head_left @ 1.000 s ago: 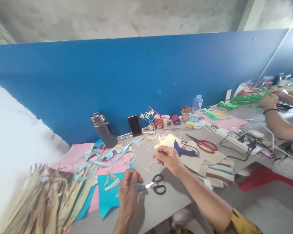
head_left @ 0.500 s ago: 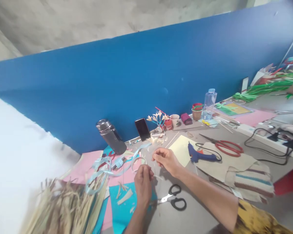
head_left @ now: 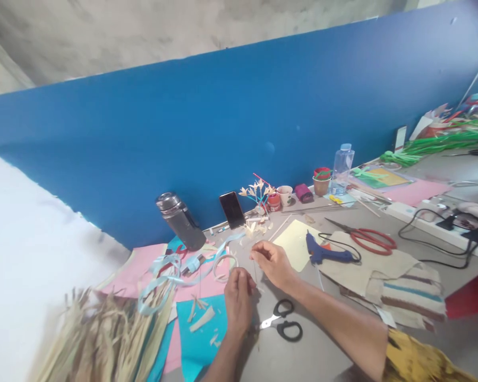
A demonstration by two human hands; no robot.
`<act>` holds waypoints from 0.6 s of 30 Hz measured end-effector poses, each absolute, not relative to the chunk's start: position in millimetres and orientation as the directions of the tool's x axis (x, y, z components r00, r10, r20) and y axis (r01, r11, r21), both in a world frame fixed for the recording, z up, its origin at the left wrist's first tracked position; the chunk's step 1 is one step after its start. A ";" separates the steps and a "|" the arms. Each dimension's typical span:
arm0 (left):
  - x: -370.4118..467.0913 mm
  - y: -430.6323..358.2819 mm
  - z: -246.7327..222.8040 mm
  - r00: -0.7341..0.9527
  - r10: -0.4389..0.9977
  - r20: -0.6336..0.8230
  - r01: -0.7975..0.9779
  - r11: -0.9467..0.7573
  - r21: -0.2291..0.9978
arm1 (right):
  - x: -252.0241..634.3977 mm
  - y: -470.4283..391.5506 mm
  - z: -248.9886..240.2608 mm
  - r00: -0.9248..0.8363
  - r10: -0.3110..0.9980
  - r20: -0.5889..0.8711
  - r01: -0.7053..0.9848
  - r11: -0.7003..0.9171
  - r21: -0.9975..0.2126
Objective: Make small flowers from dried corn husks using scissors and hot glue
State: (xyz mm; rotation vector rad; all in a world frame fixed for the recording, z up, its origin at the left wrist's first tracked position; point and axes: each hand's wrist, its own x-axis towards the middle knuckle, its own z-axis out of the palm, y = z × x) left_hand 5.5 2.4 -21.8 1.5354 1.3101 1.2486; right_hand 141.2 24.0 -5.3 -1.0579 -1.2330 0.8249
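My left hand (head_left: 239, 300) is closed in a pinch above the grey table, just right of a turquoise sheet (head_left: 201, 339) with pale husk scraps on it. Facing it, my right hand (head_left: 276, 265) is pinched too, and a thin pale strand (head_left: 255, 271) hangs from its fingertips toward my left hand. Whether the strand is thread or wire is too fine to tell. What my left fingers hold, if anything, is hidden. A roll of tape (head_left: 225, 267) lies behind my left hand, and black-handled scissors (head_left: 283, 321) rest to its right.
Dried corn husks (head_left: 107, 334) fill the near left, by light blue ribbon (head_left: 159, 281). A thermos (head_left: 180, 222), a phone (head_left: 231, 210) and husk flowers (head_left: 258, 191) stand by the blue partition. At right are a glue gun (head_left: 329, 252), red-handled scissors (head_left: 368, 239) and a power strip (head_left: 442, 228).
My left hand has shifted slightly right, nearer the strand under my right hand. My right hand has barely moved and stays pinched. At the far right, another person's hand has drawn partly out of view.
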 end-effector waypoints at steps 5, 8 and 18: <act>2.3 6.6 -13.5 -0.021 0.985 0.173 0.180 -0.167 0.969 | 140.6 21.0 -6.7 0.132 0.865 0.483 0.210 0.452 -0.867; 1.7 12.8 -1.9 -0.076 0.982 0.173 0.094 -0.165 0.982 | 141.3 20.7 -7.6 0.104 0.853 0.511 0.230 0.479 -0.847; 13.8 21.0 11.3 -0.097 0.961 0.257 0.030 -0.256 0.966 | 142.4 20.6 -14.0 0.060 0.763 0.644 0.333 0.593 -0.733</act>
